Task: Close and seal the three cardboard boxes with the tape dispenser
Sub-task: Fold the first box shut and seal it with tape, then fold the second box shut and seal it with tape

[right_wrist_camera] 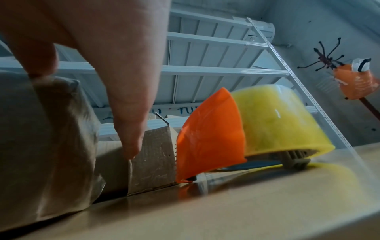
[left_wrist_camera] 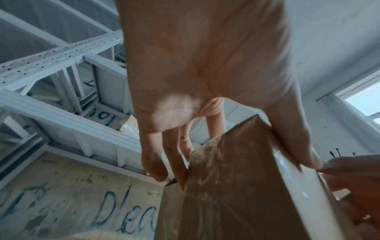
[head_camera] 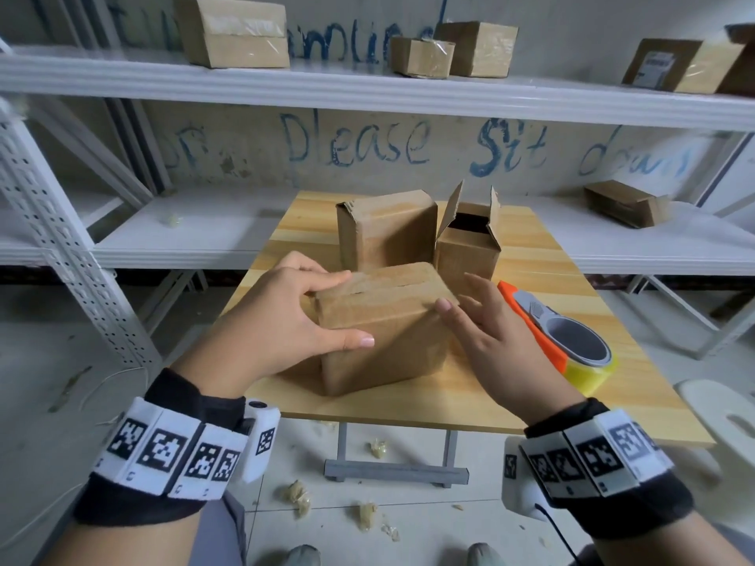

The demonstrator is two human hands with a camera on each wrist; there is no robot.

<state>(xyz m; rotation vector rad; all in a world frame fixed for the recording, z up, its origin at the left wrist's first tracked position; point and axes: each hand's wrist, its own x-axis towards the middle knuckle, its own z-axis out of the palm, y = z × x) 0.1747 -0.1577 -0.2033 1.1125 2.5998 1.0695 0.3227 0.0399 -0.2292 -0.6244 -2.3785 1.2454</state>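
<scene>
Three brown cardboard boxes stand on a wooden table (head_camera: 510, 406). The near box (head_camera: 384, 332) has its flaps folded down. My left hand (head_camera: 351, 308) grips its left top corner, thumb on the front face and fingers (left_wrist_camera: 154, 168) over the top of the box (left_wrist_camera: 236, 203). My right hand (head_camera: 461, 296) is spread open, with the thumb tip (right_wrist_camera: 41, 71) touching the box's right top edge. Behind stand a shut-looking box (head_camera: 386, 230) and a smaller box (head_camera: 470, 243) with raised flaps. The orange tape dispenser (head_camera: 564, 337) with yellow tape (right_wrist_camera: 283, 120) lies to the right, untouched.
White metal shelving (head_camera: 367, 91) runs behind the table and holds several other boxes. A white plastic stool (head_camera: 719, 418) stands at the right. Crumpled tape scraps (head_camera: 367, 516) lie on the floor under the table's front edge.
</scene>
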